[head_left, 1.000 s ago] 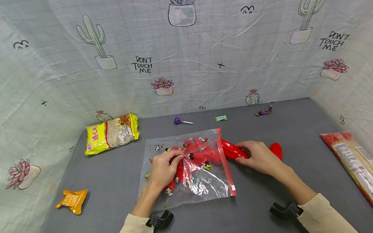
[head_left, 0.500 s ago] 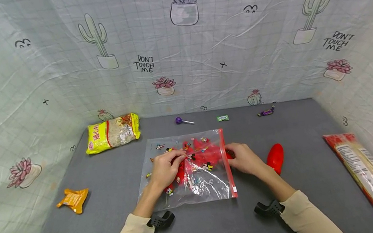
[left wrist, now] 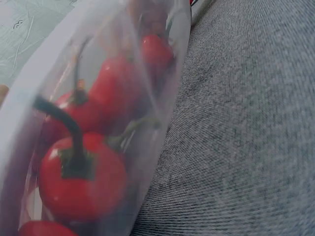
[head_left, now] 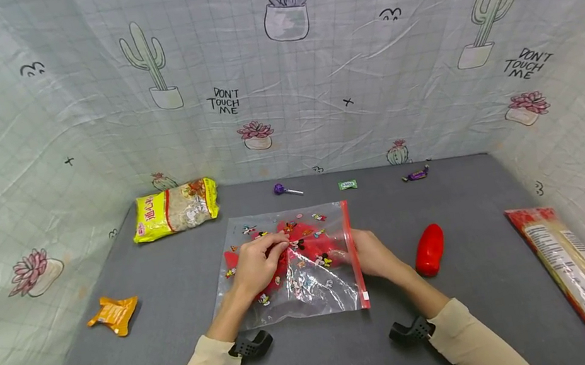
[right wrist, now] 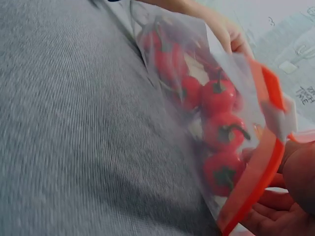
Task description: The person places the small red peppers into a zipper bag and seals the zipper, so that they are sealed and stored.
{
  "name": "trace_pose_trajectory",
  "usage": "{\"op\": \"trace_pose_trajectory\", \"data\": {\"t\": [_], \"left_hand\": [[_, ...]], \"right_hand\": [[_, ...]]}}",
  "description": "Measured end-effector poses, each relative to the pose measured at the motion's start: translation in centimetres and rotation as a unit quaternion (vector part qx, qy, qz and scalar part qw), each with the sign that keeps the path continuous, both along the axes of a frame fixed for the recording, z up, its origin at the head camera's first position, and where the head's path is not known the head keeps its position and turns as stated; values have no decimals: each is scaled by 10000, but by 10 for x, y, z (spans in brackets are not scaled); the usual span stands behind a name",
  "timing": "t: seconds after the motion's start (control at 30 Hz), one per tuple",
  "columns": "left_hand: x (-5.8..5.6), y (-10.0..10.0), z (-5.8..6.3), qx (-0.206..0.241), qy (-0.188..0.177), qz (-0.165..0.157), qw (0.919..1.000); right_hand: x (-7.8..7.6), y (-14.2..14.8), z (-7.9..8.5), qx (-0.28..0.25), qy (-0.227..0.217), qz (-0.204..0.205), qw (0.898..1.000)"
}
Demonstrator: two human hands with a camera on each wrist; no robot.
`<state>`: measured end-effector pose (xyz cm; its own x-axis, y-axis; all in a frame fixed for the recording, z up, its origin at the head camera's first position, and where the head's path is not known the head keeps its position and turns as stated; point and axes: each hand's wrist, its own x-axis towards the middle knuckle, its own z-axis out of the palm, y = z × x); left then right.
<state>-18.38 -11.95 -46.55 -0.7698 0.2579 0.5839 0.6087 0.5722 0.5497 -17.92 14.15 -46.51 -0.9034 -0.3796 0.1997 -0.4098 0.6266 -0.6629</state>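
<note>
A clear zip bag (head_left: 311,297) with cartoon prints and a red zip edge lies in front of me, its mouth facing right. Several glossy red peppers (right wrist: 224,132) with green stems show through the plastic. My left hand (head_left: 257,266) pinches the bag's upper layer, near its middle. At the mouth, the fingers of my right hand (head_left: 369,252) reach in past the red edge, close beside the nearest peppers; I cannot tell whether they grip one. One more red pepper (head_left: 429,250) lies on the table, right of my right hand.
A yellow food packet (head_left: 176,210) lies at the back left, an orange wrapped snack (head_left: 115,315) farther forward. Along the back are a purple lollipop (head_left: 279,190), a green candy (head_left: 347,185) and a purple candy (head_left: 416,174). A long red-edged packet (head_left: 576,271) lies at the right.
My right hand has carried a red pepper leftward into the bag's mouth, and its fingers are now inside. Red shapes within the bag have shifted left. My left hand has stayed in place.
</note>
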Motion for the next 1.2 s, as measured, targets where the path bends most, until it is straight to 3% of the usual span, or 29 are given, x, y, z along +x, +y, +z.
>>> {"op": "trace_pose_trajectory", "data": {"t": [0.3,0.47,0.83,1.2], "left_hand": [[1,1,-2,56,-75,-11,10000],[0,1,-2,87,-32,-23,10000],[0,0,-1,114,-174,-28,9998],[0,-3,1,106,-120,-22,9999]], "right_hand": [[1,2,-4,-252,-789,661,9944],[2,7,-1,-395,-1058,564,9920],[15,36,11,-48,-249,-291,9993],[43,94,22,159,497,-1072,9929]]}}
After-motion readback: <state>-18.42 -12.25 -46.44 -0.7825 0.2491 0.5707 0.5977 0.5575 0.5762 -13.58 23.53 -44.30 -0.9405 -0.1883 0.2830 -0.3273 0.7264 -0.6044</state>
